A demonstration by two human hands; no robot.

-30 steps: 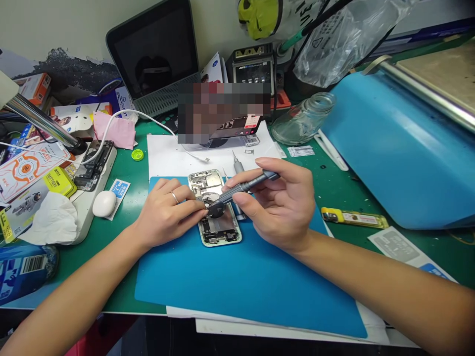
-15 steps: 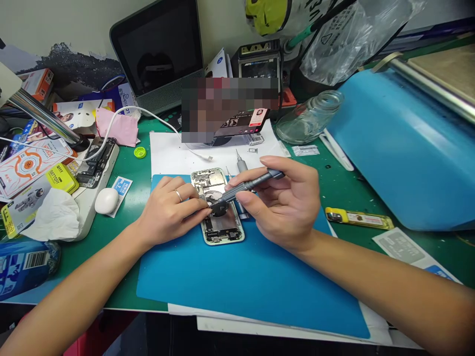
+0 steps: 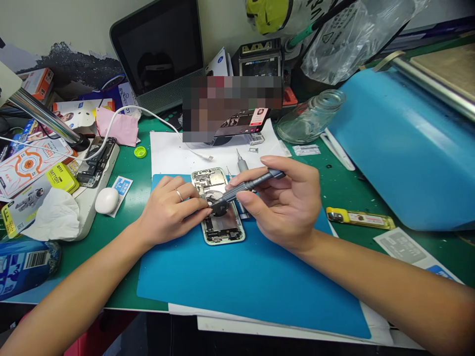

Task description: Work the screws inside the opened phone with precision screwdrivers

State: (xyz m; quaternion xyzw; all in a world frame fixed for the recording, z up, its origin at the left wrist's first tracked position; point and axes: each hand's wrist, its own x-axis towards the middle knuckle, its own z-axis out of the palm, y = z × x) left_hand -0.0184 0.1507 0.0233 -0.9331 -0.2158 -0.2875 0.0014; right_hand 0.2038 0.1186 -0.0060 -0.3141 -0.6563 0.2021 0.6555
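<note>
An opened phone [image 3: 225,228] with a pale green frame and bare inner parts lies on the blue mat [image 3: 237,287]. My right hand [image 3: 291,207] is closed around a grey screwdriver [image 3: 241,190], held at a slant over the phone with its tip pointing left and down. At that tip, the thumb and fingertips of my left hand [image 3: 172,210] are pinched together by the phone's left edge; whatever lies between them is hidden. A ring sits on one left finger. Behind the phone, another grey screwdriver [image 3: 242,163] lies partly covered by my right hand.
White paper [image 3: 166,153] extends behind the mat, with a cable end on it. On the right are a glass jar [image 3: 309,118], a yellow cutter [image 3: 359,218] and a large blue object [image 3: 389,148]. A white earbud case [image 3: 107,200] and a power strip [image 3: 89,222] stand left.
Almost nothing differs. Both hands, the screwdriver and the phone keep their places; the whole view shifts very slightly.
</note>
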